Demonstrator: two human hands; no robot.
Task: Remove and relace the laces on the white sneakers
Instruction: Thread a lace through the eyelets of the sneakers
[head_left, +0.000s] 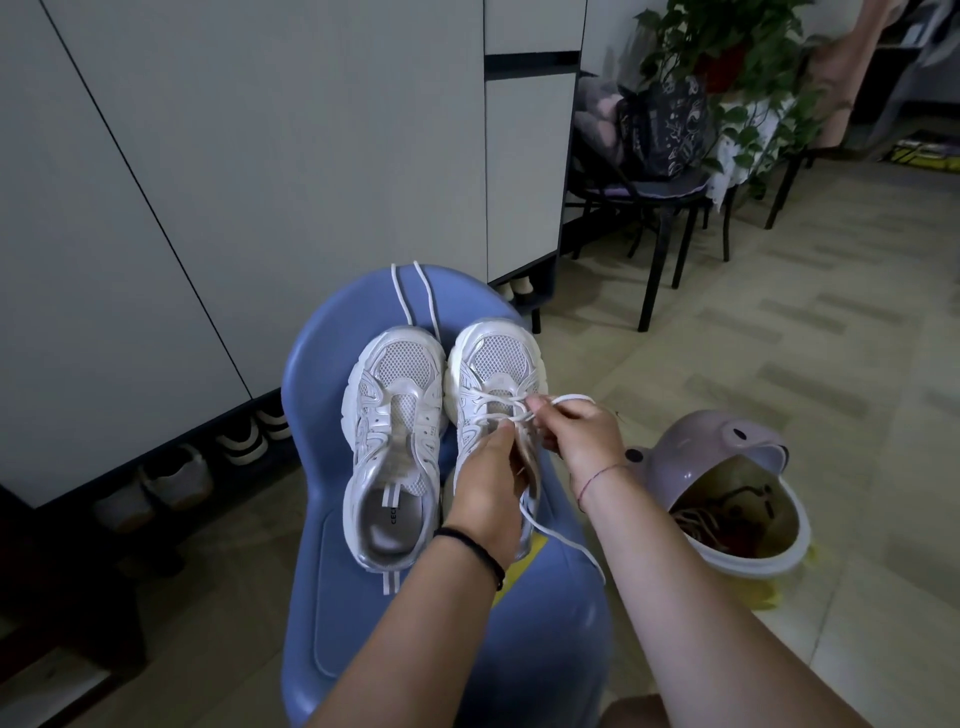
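stool (322, 364): blue; our reference, both sneakers sit on its seat, toes pointing away from us.
left sneaker (395, 415): left half of the stool seat, eyelets bare.
loose lace (410, 296): at the stool's far edge, just beyond the left sneaker's toe, ends over the rim.
right sneaker (498, 358): right half of the stool seat, touching the left sneaker; lower eyelets threaded.
left hand (488, 483): closed round the right sneaker at the tongue, pinning it to the stool.
lace (571, 399): loop lifted off the right sneaker; tail trails over the stool's near right edge.
right hand (582, 441): thumb and fingertips pinch the lace, other fingers curled.
step: we're working one crossing; removing or relacing, can't tell.
how: we keep the shoe pinned, pull in line with the eyelet, one row at a time, no twist.
bin (727, 493): on the floor right of the stool.
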